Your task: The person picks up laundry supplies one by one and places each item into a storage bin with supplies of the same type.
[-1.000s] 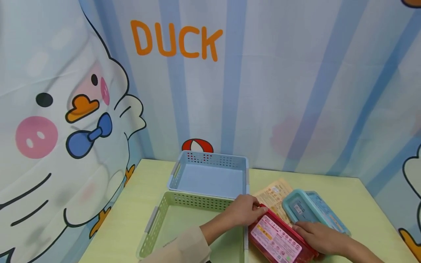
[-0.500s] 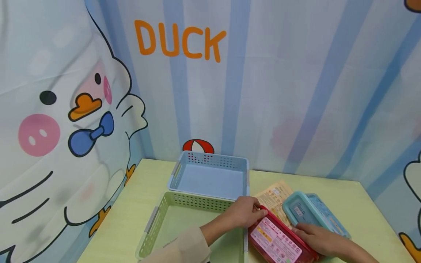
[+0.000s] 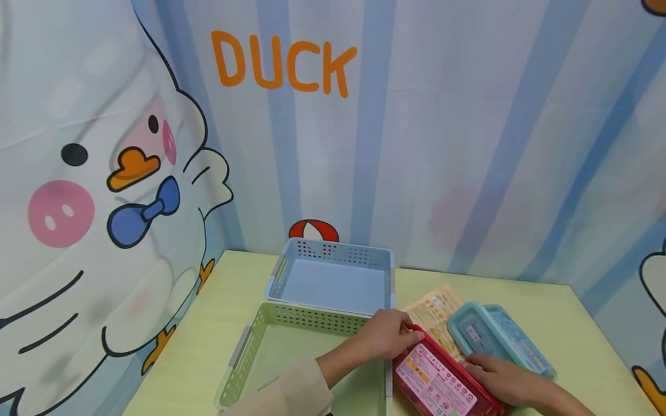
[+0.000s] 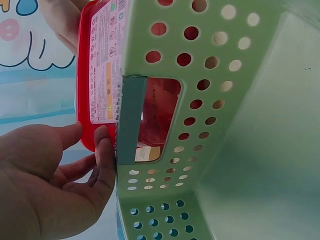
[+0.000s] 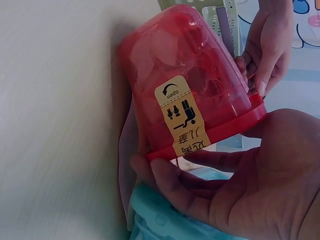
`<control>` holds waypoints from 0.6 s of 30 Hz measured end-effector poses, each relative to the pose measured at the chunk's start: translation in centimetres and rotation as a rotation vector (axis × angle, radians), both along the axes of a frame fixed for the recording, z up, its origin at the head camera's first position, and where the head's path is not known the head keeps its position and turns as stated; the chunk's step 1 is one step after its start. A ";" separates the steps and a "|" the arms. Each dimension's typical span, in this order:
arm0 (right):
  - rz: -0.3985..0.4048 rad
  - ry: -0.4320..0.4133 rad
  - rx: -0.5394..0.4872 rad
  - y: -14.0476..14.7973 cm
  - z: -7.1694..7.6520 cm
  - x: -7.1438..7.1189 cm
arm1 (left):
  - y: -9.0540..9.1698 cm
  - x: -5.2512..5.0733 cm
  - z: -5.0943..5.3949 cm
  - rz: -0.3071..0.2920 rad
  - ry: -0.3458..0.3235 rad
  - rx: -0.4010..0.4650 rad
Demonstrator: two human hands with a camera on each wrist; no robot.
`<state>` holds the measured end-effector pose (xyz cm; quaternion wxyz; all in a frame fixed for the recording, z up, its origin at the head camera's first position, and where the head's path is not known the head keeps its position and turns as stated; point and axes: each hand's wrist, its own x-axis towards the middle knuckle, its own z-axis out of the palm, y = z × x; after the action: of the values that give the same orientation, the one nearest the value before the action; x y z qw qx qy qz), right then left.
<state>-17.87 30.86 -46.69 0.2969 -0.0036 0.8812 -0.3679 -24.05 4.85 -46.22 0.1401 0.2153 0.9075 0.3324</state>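
Observation:
A translucent red box (image 3: pixel 437 378) with a pink label lies tilted to the right of the green basket (image 3: pixel 267 323). My left hand (image 3: pixel 382 335) pinches its upper left corner between thumb and fingers, over the basket's right wall. In the left wrist view that hand (image 4: pixel 60 180) grips the red rim (image 4: pixel 84 100). On the box's right side, my right hand (image 3: pixel 502 378) holds the edge; in the right wrist view its fingers curl under the red rim (image 5: pixel 225 132), beside a beige sticker (image 5: pixel 181 117) reading "open".
A blue basket (image 3: pixel 338 286) stands behind the green one. Behind the red box, a beige printed sheet (image 3: pixel 434 312) lies on the pale yellow table (image 3: pixel 567 323). A teal box (image 3: pixel 481 332) and a blue patterned piece (image 3: pixel 520 338) lie by my right hand.
Both hands keep their hold on the red box, which has barely moved. The head view has shifted slightly.

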 end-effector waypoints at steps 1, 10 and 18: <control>0.007 0.006 0.004 0.0 -0.1 -0.1 | 0.0 0.0 0.1 0.000 -0.004 0.006; 0.045 0.033 0.042 0.4 -0.6 -0.6 | -0.1 0.3 0.7 0.025 -0.057 0.059; 0.105 0.026 -0.038 0.8 -1.0 -0.7 | 0.0 0.5 1.1 0.045 -0.036 0.125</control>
<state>-18.52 31.65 -47.67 0.3042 -0.0604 0.8764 -0.3685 -23.50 4.82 -45.13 0.1351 0.1972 0.8869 0.3954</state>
